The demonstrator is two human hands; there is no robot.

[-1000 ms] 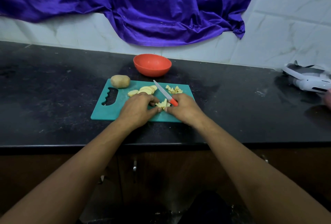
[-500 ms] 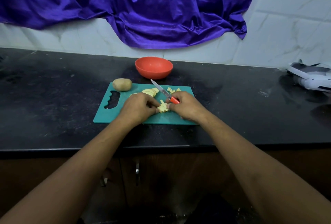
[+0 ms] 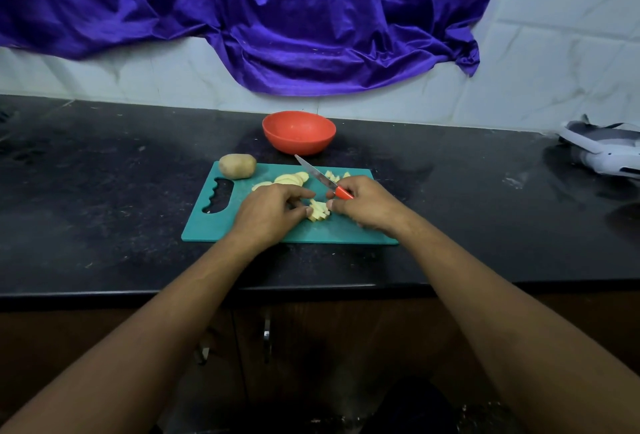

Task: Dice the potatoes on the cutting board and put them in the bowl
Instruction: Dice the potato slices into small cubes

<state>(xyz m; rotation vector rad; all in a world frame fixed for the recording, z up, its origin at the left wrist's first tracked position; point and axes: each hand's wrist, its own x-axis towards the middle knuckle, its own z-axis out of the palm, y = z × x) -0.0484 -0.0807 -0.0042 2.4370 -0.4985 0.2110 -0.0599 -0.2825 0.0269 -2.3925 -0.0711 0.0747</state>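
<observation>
Purple cloth [image 3: 277,17] drapes the wall behind your dark counter [image 3: 104,191]. At the counter's middle lies the teal cutting board [image 3: 221,225], with the orange bowl [image 3: 299,132] just past its far edge. Your left hand [image 3: 266,211] curls its fingertips onto the cut sticks [image 3: 318,210]. Your right hand [image 3: 367,203] grips the knife [image 3: 317,173] by its red handle, blade pointing toward the bowl. A whole potato [image 3: 237,166] sits at the board's far left corner, with slices [image 3: 287,178] beside it. Tuck your left fingertips back, then cut squarely and evenly across the sticks.
</observation>
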